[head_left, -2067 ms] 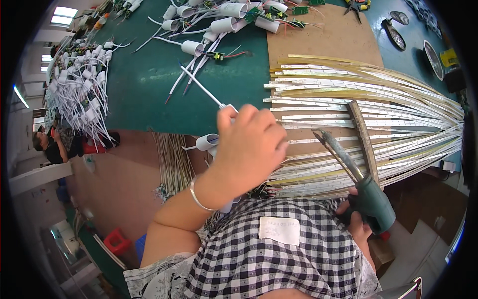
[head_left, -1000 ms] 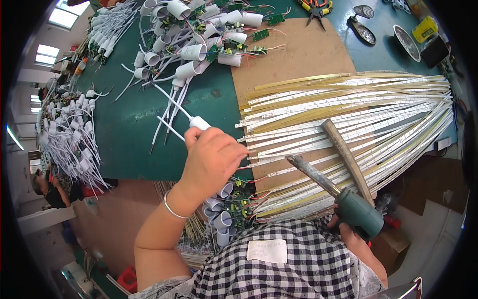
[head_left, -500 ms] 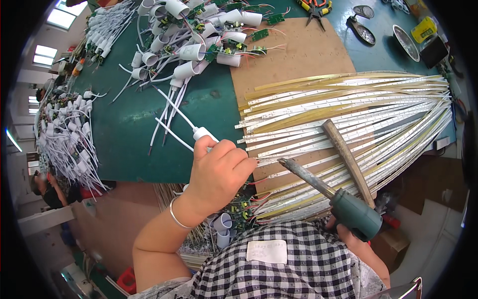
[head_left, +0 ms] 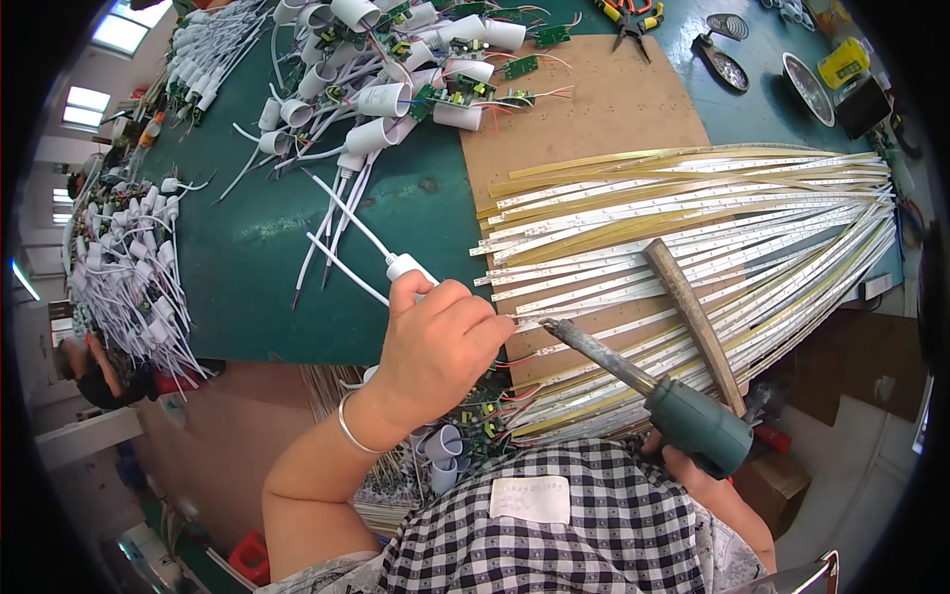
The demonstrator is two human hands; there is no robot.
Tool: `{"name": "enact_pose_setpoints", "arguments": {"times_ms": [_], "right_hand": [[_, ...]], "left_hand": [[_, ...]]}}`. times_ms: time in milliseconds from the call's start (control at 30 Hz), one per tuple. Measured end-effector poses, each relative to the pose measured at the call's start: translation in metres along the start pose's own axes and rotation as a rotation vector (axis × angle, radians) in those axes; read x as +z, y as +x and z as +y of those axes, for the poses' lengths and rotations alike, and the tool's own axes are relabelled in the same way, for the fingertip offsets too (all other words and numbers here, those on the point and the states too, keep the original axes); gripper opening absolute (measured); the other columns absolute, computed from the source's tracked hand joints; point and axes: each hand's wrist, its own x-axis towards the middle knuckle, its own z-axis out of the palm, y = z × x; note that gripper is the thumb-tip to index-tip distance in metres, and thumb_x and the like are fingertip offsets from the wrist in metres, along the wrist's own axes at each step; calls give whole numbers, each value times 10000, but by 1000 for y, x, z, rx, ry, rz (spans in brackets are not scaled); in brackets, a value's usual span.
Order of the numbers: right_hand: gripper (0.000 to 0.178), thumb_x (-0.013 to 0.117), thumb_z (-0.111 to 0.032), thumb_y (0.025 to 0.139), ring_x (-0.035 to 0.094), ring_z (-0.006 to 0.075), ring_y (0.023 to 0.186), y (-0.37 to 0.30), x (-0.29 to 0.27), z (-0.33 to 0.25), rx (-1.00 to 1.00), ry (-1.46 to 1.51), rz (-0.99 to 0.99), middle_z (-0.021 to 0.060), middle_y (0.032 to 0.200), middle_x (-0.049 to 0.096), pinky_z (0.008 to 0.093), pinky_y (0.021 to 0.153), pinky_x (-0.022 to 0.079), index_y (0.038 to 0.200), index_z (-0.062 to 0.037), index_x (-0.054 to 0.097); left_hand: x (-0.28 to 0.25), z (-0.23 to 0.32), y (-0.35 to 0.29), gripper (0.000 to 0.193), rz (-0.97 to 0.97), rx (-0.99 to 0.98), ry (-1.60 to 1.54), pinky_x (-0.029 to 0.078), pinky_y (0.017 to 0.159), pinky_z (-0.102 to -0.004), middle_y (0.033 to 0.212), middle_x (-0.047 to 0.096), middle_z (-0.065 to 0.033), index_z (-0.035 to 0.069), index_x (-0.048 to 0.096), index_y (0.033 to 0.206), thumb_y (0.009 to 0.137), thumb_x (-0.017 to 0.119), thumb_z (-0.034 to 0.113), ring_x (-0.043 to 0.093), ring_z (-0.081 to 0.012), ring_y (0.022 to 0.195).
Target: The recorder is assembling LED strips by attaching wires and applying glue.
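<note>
My left hand (head_left: 435,342) is closed around a white cable piece with a plastic collar (head_left: 408,267); the rest of it is hidden under my palm. Its fingertips reach the near ends of the LED strips (head_left: 584,267), where thin wires show. A soldering iron (head_left: 701,428) with a dark green handle is in my right hand (head_left: 683,465), which is mostly hidden behind that handle. The iron's tip (head_left: 550,325) is just right of my left fingertips, at a strip end; whether it touches cannot be made out. A wooden bar (head_left: 695,327) lies across the strips.
White lamp housings with green circuit boards (head_left: 381,99) are heaped at the far left. More cabled pieces (head_left: 129,267) pile at the left edge. Pliers (head_left: 630,28), an iron stand (head_left: 722,61) and a metal dish (head_left: 807,89) stand far right. A brown board (head_left: 584,99) underlies the strips.
The soldering iron has moved slightly left, bringing its tip closer to my left fingertips. My left hand has stayed almost in place, still gripping the cable piece.
</note>
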Motion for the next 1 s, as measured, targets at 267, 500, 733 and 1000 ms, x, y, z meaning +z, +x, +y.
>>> {"name": "enact_pose_setpoints", "arguments": {"times_ms": [267, 500, 733, 1000], "right_hand": [[224, 678, -105, 792, 653, 307, 839, 6, 1, 3, -26, -232, -73, 109, 948, 682, 396, 730, 512, 1008, -43, 673], [228, 682, -111, 785, 651, 305, 857, 2, 1, 2, -30, -244, -53, 98, 962, 685, 392, 748, 506, 1006, -54, 675], [250, 679, -99, 782, 651, 303, 890, 5, 3, -2, 10, -233, -69, 93, 987, 688, 390, 785, 499, 1029, -59, 680], [268, 690, -81, 762, 655, 308, 879, 8, 9, 2, 4, -201, -30, 101, 985, 694, 390, 767, 510, 1028, -53, 685]], "left_hand": [[2, -1, 1, 202, 5, 7, 38, 306, 800, -380, 771, 612, 56, 142, 713, 864, 686, 749, 53, 565, -147, 783], [4, 4, -1, 226, 59, -49, -44, 300, 807, -376, 798, 623, 49, 139, 711, 859, 665, 777, 44, 569, -149, 793], [5, 3, -3, 237, 69, -42, -36, 297, 816, -379, 798, 625, 52, 138, 725, 871, 659, 777, 45, 570, -148, 794], [6, 2, -2, 218, 65, -30, 15, 297, 825, -374, 769, 614, 63, 149, 734, 847, 659, 752, 42, 562, -144, 776]]}}
